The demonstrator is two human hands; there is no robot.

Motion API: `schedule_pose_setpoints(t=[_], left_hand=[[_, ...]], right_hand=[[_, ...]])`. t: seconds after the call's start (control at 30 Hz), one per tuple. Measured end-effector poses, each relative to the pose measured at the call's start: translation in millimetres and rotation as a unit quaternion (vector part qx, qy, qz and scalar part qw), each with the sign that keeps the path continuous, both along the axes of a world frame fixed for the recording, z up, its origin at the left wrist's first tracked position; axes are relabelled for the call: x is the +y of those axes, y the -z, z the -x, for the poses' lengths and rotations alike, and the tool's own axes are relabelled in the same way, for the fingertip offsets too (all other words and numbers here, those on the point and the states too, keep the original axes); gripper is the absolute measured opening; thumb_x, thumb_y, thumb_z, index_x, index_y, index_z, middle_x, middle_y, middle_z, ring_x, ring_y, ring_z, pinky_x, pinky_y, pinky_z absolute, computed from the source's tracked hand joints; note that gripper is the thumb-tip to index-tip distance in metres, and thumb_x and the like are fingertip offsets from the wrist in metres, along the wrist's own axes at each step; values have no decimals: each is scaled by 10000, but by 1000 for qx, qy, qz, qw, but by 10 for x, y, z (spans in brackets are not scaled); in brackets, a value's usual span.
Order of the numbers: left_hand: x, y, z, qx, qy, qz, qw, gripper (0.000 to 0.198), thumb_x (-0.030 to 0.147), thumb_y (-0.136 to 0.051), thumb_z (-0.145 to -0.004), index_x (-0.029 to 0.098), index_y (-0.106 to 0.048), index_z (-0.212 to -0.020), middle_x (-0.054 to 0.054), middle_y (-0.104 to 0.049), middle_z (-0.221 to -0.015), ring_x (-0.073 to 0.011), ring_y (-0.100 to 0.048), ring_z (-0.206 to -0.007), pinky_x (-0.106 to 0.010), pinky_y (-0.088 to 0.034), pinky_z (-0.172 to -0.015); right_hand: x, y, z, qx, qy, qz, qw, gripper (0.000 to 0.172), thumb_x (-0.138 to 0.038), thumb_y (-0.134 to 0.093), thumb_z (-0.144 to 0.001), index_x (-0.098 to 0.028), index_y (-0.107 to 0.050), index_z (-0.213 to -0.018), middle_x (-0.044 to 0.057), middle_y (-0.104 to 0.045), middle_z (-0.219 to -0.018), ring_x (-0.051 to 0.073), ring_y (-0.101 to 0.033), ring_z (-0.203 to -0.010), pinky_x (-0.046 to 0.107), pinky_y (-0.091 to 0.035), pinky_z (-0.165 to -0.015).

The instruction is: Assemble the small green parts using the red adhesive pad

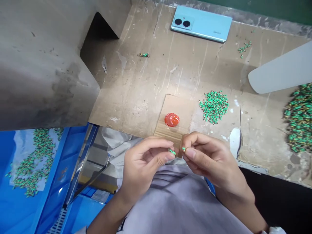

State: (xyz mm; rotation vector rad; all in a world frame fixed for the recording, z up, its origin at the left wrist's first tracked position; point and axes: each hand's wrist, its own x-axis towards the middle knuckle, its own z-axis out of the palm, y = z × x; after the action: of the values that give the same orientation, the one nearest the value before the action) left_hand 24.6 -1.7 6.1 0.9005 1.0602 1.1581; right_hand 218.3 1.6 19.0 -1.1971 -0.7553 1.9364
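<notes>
Two tiny pinches are what I have to manage. A few green pieces (172, 151) sit at the thumb tip of my left grip (139, 161), its thumb and fingers drawn close around them, a slight hollow behind. My right grip (212, 157) nips one small green bit (183, 149) with a gold end between thumb and forefinger, the other fingers folded under. The fingertips stand just apart; whether anything fine joins the two sides, I cannot tell.

To do this cleanly, I would press only hard enough to stop the pieces rolling, turn the bit with the fingertips rather than the wrist, and leave the gold end where I can see it.

Just beyond the fingers, on a cardboard sheet (179, 103), is a glossy red spot (172, 120), dish or pool I cannot say. It looks wet, so I would steer my knuckles clear.

To the right on the worktop (131, 94) lies a small pile (214, 107) of the same pieces, a short reach off; a bigger heap (301, 123) sits farther right. The phone (201, 24) at the far edge is well apart and needs no care.
</notes>
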Motion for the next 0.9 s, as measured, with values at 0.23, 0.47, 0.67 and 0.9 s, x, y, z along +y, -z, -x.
schedule_pose_setpoints(t=[0.23,0.47,0.67,0.9], left_hand=[[-4,-9,0,-1,16,6,1000,116,262,-1014,-868,268,-920,-935,-26,-884,-896,-167,-850,-819,-202,-712,-735],[14,-28,4,44,25,-11,999,151,271,-1038,-833,252,-924,-931,-34,-877,-858,-182,-843,-760,-220,-713,-678],[18,-18,33,76,38,-60,995,169,201,-1023,-843,273,-929,-964,-23,-873,-876,-161,-829,-783,-201,-697,-706],[30,-9,38,102,46,-79,991,128,236,-1013,-861,262,-924,-948,-38,-865,-868,-177,-827,-774,-225,-699,-690]], right_hand=[[13,-2,-15,-62,-6,-92,994,305,-449,-879,-984,-209,-747,-849,-25,-598,-698,86,-451,-532,205,-358,-441],[-24,45,-31,-10,-29,-76,997,188,-337,-861,-1002,-220,-748,-908,-43,-624,-672,74,-477,-473,194,-386,-427],[3,15,-51,0,-57,-36,998,231,-336,-921,-941,-213,-736,-881,-39,-642,-654,77,-516,-467,185,-418,-431],[53,-24,-34,-30,-63,-57,996,330,-461,-900,-959,-210,-722,-842,-31,-638,-641,86,-516,-469,207,-411,-428]])
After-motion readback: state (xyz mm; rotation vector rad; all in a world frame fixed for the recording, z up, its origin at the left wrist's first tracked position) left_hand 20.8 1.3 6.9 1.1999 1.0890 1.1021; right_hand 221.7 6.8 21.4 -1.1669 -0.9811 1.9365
